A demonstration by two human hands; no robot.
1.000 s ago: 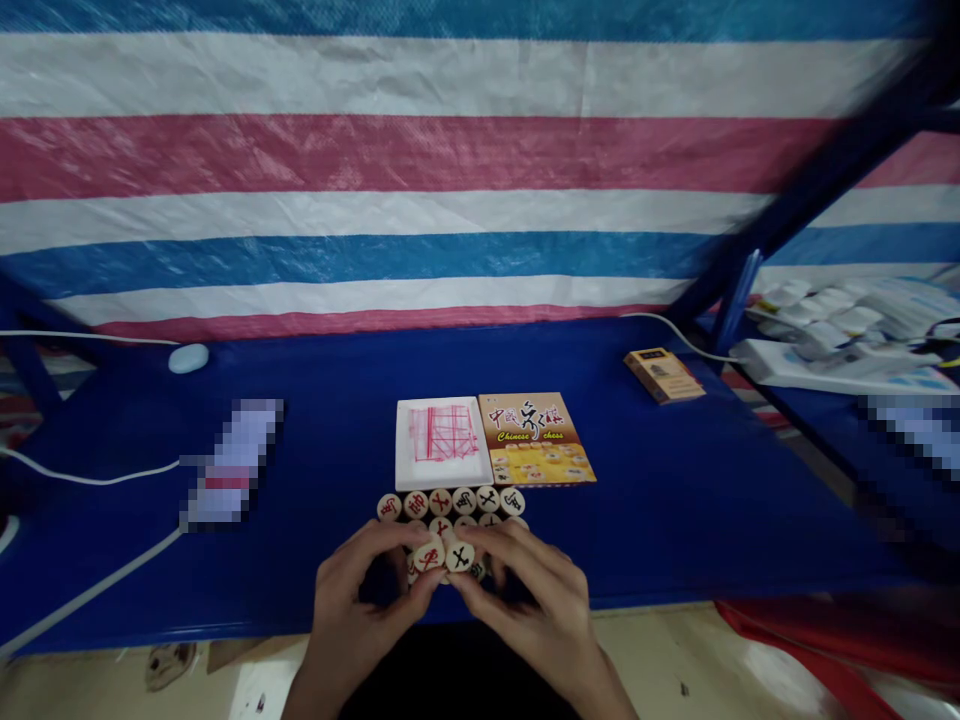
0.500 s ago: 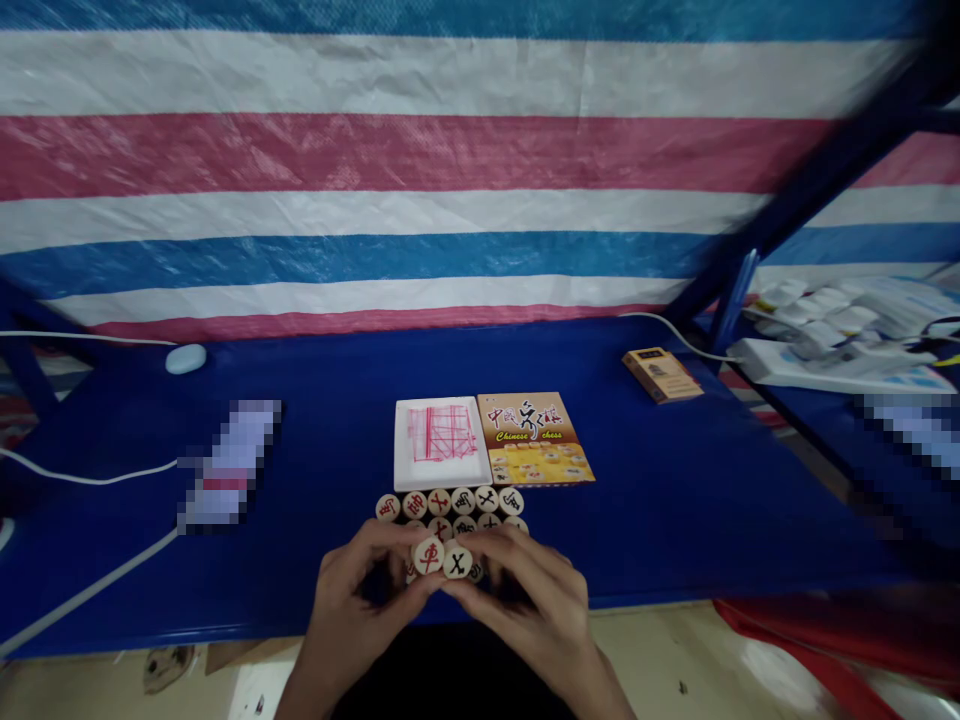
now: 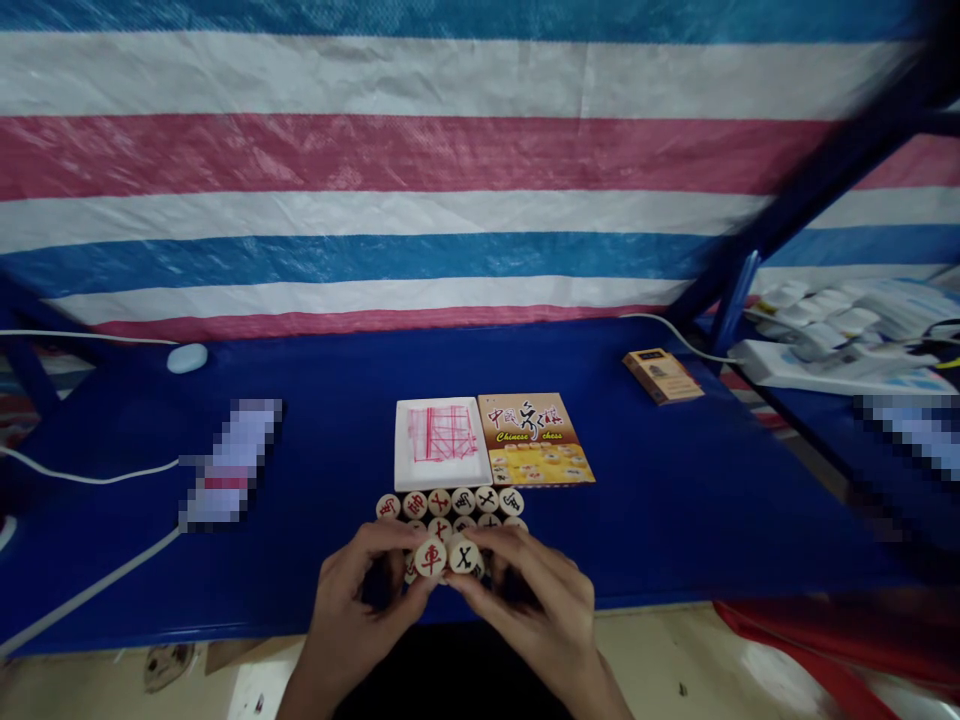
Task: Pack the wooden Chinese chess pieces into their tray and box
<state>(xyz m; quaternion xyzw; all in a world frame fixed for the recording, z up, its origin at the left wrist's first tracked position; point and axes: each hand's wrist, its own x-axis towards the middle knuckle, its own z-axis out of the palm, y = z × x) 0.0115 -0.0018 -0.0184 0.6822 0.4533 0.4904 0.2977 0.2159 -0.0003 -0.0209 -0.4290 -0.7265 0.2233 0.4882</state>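
Note:
Pinched between the thumb and fingers of my left hand (image 3: pixel 367 580) is a round Chinese chess piece with a red character (image 3: pixel 430 558). My right hand (image 3: pixel 536 580) grips a Chinese chess piece with a black character (image 3: pixel 464 556). Both are held side by side, faces toward me, a narrow gap between them near the top. Behind them, rows of Chinese chess pieces (image 3: pixel 463 501) with red and black characters stand on the blue table (image 3: pixel 330 420). My fingers and the two held pieces partly hide the nearer rows.
An open white box tray (image 3: pixel 401 470) with red lines inside lies beside the Chinese chess box lid (image 3: pixel 536 440). A blurred phone (image 3: pixel 232 465) with a cable is at left, a white case (image 3: pixel 187 358) behind it. A small orange carton (image 3: pixel 663 376) and a power strip (image 3: pixel 832 368) are at right.
My two hands have moved slightly apart. The black-character piece has shifted right and a little up, opening a small gap from the red one, which has barely moved.

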